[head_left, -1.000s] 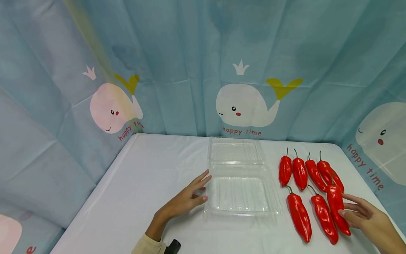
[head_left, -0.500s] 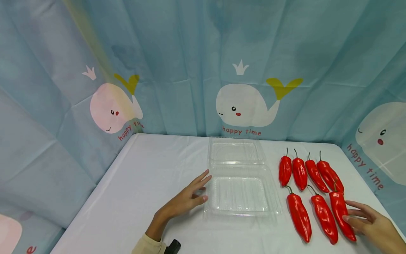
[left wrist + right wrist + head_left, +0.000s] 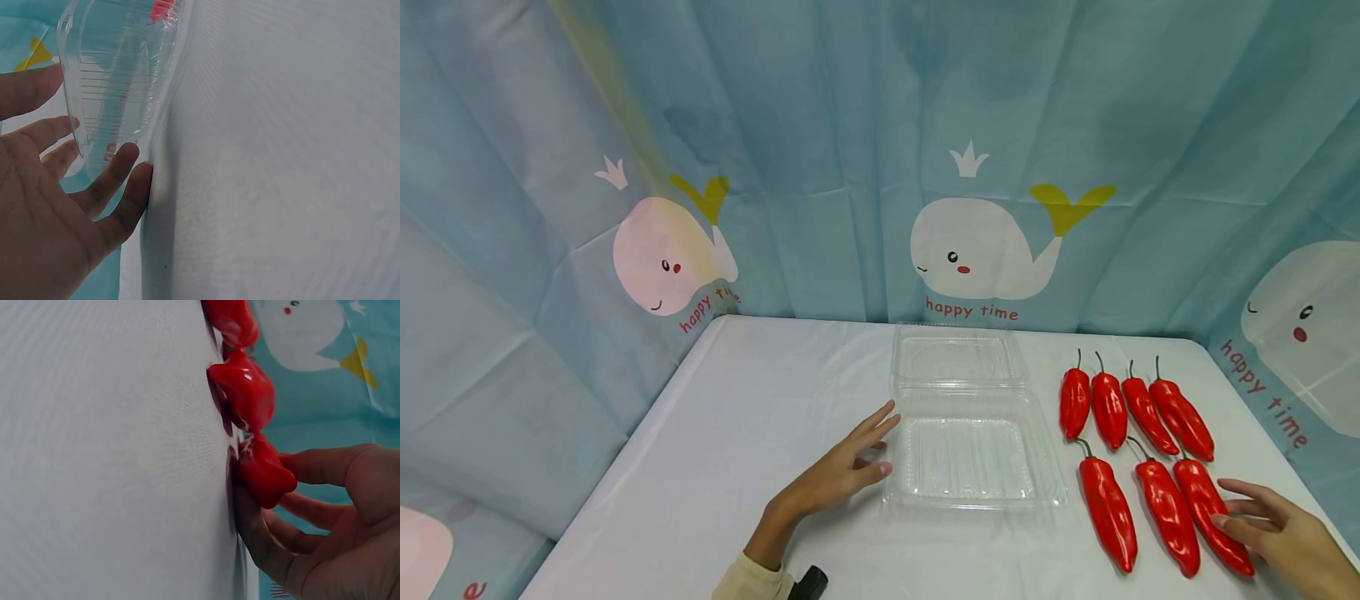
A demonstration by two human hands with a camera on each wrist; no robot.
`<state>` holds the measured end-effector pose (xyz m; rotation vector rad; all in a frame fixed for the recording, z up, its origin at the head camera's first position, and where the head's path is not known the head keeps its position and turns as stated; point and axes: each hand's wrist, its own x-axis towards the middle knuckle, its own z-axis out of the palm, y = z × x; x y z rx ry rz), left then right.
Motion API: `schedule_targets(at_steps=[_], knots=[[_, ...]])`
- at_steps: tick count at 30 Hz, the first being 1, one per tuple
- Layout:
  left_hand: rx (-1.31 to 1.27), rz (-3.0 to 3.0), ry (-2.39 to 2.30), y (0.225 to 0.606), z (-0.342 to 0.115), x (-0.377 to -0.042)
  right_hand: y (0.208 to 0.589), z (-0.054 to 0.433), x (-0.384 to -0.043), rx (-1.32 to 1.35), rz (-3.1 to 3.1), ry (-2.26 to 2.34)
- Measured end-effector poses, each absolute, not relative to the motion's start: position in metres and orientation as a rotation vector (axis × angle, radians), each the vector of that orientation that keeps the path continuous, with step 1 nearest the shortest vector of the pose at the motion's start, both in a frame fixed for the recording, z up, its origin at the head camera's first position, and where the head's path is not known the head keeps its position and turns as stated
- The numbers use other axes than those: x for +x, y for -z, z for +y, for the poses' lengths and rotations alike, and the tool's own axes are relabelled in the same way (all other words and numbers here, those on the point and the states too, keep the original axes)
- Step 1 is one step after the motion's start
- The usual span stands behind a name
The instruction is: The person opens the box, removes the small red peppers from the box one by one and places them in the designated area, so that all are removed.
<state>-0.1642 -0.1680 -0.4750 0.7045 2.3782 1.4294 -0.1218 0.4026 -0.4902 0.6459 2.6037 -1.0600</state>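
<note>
Rightmost in the near row lies a glossy red chili pepper (image 3: 1212, 517) with a green stem. My right hand (image 3: 1288, 533) holds it from its right side, with the thumb on one side and fingers on the other, as the right wrist view shows (image 3: 265, 472). To its left lie two more red peppers, the middle one (image 3: 1168, 517) and the left one (image 3: 1107, 515). A clear plastic clamshell box (image 3: 970, 458) stands with its lid (image 3: 958, 358) folded back. My left hand (image 3: 835, 475) is at the box's left edge, fingers spread and relaxed, fingertips right at the rim.
Several more red peppers (image 3: 1108, 408) form a far row on the right part of the white table (image 3: 760, 400). A blue curtain (image 3: 820, 167) with whale prints hangs close behind the table and along its sides.
My right hand has brought the held pepper toward me and slightly right, down off the far row to beside the near peppers. My left hand and the box have stayed put.
</note>
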Motion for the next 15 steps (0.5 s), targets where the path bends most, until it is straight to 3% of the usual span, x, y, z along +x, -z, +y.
schedule_targets(at_steps=[15], knots=[[0.702,2.375,-1.436,0.4731,-0.1690,-0.1629,0.4898,0.4027,-0.1216,0.634,2.616,1.037]])
